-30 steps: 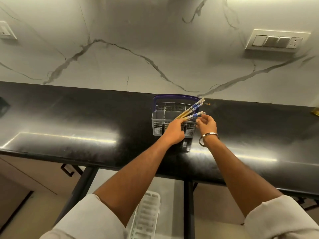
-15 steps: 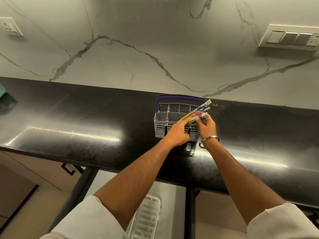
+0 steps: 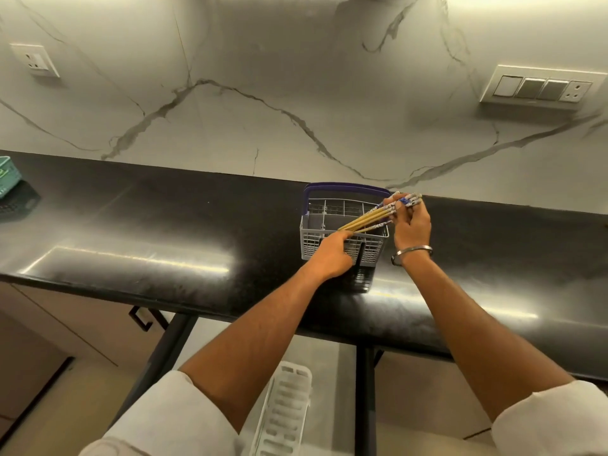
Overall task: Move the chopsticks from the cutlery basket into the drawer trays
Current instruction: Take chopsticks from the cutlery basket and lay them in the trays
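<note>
A: Where is the cutlery basket [image 3: 332, 240]?

B: Right of the frame's middle, a grey grid basket with a purple handle [image 3: 345, 186], standing on the black countertop [image 3: 164, 232] just below the marble wall [image 3: 263, 93].

A: And the chopsticks [image 3: 368, 217]?

B: A bundle of yellow sticks with blue-and-white patterned ends, slanting from the basket's near side up toward the right, over its right rim. Their lower tips are still inside the basket.

A: What are the hands doing?

B: The right hand [image 3: 411, 225], with a metal bangle [image 3: 411, 253] on its wrist, has its fingers closed around the patterned upper ends. The left hand [image 3: 332, 255] is at the basket's front wall, fingers curled onto its rim beside the lower tips; whether it pinches the sticks too, I cannot tell.

A: Anything else?

B: A white slotted tray [image 3: 286, 413] at the bottom centre, below the counter edge. A switch panel [image 3: 539, 88] sits on the wall at upper right, a socket [image 3: 34, 59] at upper left, and a green basket [image 3: 8, 176] is cut off by the left edge.
</note>
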